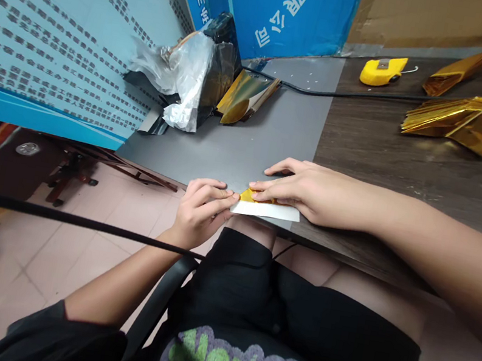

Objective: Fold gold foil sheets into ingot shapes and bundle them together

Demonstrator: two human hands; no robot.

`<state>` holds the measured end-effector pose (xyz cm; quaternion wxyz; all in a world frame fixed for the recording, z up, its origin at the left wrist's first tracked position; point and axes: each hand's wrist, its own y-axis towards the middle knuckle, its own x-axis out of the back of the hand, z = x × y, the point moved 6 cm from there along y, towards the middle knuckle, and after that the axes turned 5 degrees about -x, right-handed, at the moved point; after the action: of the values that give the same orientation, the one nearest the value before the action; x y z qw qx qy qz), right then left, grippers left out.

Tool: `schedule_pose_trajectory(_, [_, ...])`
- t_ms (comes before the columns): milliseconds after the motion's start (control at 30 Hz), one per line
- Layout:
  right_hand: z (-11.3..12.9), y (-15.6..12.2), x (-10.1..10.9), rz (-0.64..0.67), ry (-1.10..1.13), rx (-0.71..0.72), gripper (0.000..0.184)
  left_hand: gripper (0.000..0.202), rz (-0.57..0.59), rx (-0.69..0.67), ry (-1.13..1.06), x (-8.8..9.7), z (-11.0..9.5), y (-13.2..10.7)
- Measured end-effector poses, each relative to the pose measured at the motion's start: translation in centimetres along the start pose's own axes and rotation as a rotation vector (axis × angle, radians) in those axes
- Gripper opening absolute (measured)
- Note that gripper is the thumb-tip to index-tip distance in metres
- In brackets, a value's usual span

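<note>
Pressing the Paper (pixel 246 195) Flat

Right hand (pixel 306 190): fingers extended, resting on the paper's gold part, gripping nothing. Left hand (pixel 199 207): fingers curled at the paper's left end; whether they pinch cannot be told. The paper lies at the table's (pixel 378 160) near edge, white strip (pixel 266 210) outermost. For a crisp crease, anchor the left end; press evenly.
</note>
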<state>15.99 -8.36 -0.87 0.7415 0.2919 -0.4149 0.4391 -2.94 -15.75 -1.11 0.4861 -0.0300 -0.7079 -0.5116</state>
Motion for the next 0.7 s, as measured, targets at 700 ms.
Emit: schedule_pose_trajectory(700, [2.4,-0.4,0.3,-0.124,-0.062,0.211,0.043,0.015,0.299,-0.17,-0.211,0.2,1.0,2.9])
